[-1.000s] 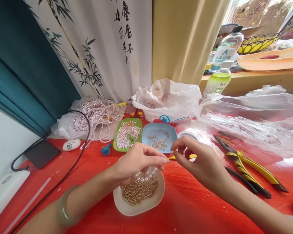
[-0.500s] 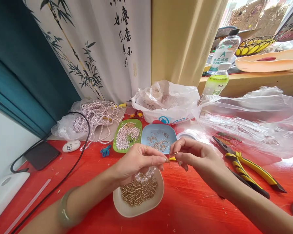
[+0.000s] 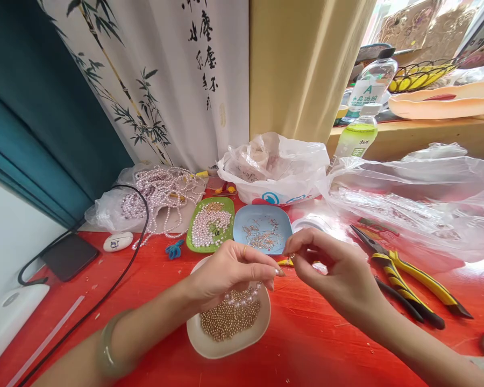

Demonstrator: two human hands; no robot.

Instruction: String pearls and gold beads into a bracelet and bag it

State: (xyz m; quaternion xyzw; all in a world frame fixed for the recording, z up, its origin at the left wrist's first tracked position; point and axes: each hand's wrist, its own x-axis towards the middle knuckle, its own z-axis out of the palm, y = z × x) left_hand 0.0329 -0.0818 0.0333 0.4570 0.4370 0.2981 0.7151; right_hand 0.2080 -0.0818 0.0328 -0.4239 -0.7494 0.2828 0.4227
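Note:
My left hand (image 3: pixel 240 271) is closed in a pinch, and a strand of pearly beads (image 3: pixel 246 295) hangs below its fingers. That strand lies over a cream dish (image 3: pixel 221 352) full of small gold beads (image 3: pixel 229 320). To its right, my right hand (image 3: pixel 331 263) pinches a tiny gold-coloured piece, perhaps a bit of chain, mostly covered by the fingers. A narrow gap separates the two sets of fingertips. Behind them, a blue tray (image 3: pixel 246 215) holds small metal findings, and a green tray (image 3: pixel 191 244) holds pink pearls and some gold beads.
Yellow-black pliers (image 3: pixel 407 290) lie at right beside a clear plastic bag (image 3: pixel 407 209). A white bag (image 3: pixel 274 177) stands behind the trays. Pink bead strands (image 3: pixel 157 193) are heaped at back left, near a black phone (image 3: pixel 69 255) and a black cable (image 3: pixel 145 226).
My hands have moved apart; their fingertips were close together at the gold piece, which is now at my right fingers. My left hand has shifted slightly right and down.

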